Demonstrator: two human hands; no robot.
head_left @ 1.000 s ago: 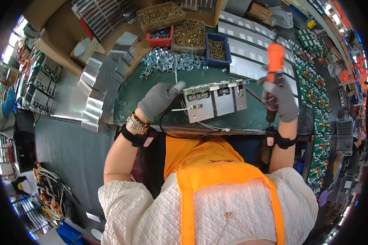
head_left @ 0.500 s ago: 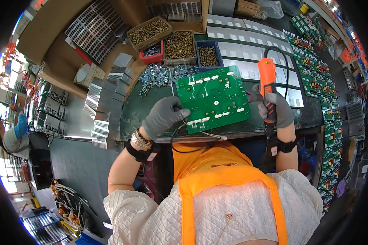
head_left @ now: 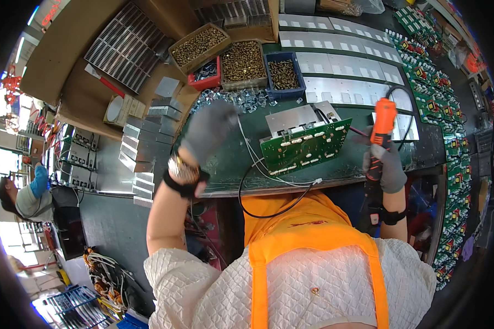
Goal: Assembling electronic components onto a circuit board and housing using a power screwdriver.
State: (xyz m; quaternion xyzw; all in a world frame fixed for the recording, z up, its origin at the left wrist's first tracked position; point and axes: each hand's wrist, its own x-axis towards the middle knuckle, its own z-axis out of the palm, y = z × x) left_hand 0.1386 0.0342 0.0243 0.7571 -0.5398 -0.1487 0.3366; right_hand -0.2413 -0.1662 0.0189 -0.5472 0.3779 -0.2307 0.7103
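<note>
My right hand (head_left: 389, 169), in a grey glove, is closed around an orange and black electric screwdriver (head_left: 383, 123), to the right of a green circuit board (head_left: 307, 147). The board rests tilted on the bench, its soldered face toward me, and an aluminium plate (head_left: 292, 119) shows behind its top edge. White and black wires (head_left: 247, 189) trail from its left side over the bench edge. My gloved left hand (head_left: 209, 129) is smeared by motion, apart from the board and just before a pile of small metal clips (head_left: 233, 100); its fingers cannot be made out.
Beyond the clips stand bins of brass screws (head_left: 241, 61), a red bin (head_left: 206, 77) and a blue bin (head_left: 284, 74). Flat aluminium plates (head_left: 340, 90) lie in rows at the back right. More boards (head_left: 455, 164) line the right; heatsinks (head_left: 129, 46) fill a carton. Another person (head_left: 33, 189) sits far left.
My left hand has let go of the circuit board and moved up and left. The board has tipped more upright, showing the plate behind it. My right hand, with the screwdriver, has shifted right, away from it.
</note>
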